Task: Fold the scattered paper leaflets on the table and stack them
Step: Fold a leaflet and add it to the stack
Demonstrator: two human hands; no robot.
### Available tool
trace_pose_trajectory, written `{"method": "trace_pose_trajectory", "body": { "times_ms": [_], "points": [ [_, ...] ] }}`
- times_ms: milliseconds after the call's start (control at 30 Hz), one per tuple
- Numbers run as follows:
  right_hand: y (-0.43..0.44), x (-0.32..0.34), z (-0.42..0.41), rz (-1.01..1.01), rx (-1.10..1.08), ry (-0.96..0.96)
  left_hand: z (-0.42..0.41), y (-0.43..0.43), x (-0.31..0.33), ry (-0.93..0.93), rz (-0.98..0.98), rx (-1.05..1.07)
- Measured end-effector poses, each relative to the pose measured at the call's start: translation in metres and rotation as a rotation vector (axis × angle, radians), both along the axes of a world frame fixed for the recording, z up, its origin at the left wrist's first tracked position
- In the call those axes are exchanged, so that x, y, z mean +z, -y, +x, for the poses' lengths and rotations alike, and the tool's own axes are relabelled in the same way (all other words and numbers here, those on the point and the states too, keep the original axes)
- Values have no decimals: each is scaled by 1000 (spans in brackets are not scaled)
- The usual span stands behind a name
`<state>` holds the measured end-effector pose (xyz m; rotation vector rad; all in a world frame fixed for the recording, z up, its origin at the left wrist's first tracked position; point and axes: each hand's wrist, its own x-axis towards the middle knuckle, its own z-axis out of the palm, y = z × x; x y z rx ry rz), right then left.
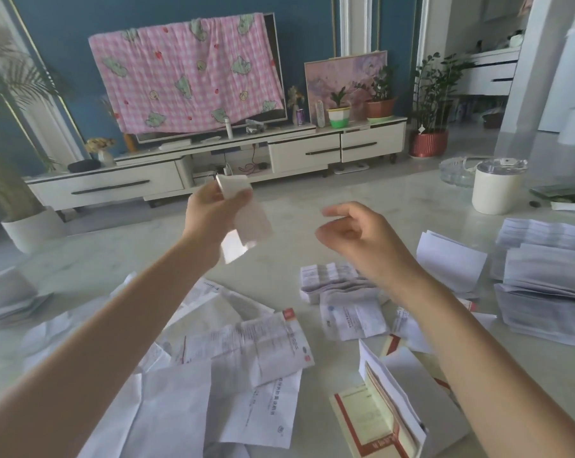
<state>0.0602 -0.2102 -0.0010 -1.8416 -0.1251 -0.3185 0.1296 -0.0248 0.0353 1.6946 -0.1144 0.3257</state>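
Above the table (269,276), left hand (210,214) pinches a leaflet (252,218) — right hand (355,236) relaxed; print unreadable.

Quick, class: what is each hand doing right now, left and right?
Left hand: grips a leaflet, held up in the air.
Right hand: holds nothing, fingers loosely curled.

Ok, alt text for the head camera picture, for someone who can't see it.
A person's left grip holds a small white leaflet up over a table, while the right grip hovers empty, fingers loosely curled. Loose leaflets lie scattered below; paper stacks sit at the right.
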Motion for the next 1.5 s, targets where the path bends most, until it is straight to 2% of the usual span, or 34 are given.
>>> {"method": "trace_pose_trajectory", "body": {
  "times_ms": [100,167,433,633,933,1133,1200,1333,1433,1500],
  "points": [
    [-12,5,-6,98,152,-29,-24,8,14,-96,-83,-217],
    [-20,6,-9,193,228,-62,-35,14,15,-156,-89,-281],
    [-26,9,-11,445,303,-143,-51,22,10,-214,-108,-313],
    [-26,4,-15,428,352,-251,-61,32,-11,-203,-47,-345],
    [-11,3,-12,168,85,-133,-57,11,-13,-67,266,-148],
    [-14,4,-15,96,135,-102,-56,-2,-12,-210,209,-362],
    [-14,4,-17,95,102,-70,-56,-3,-13,-208,195,-348],
    [-13,2,-13,245,-42,-43,-59,1,-15,-188,87,-246],
    [-14,1,-12,571,114,-286,-61,4,-18,-141,-70,-212],
    [-16,0,-13,651,225,-403,-63,6,-20,-97,-112,-188]
  ]
}}
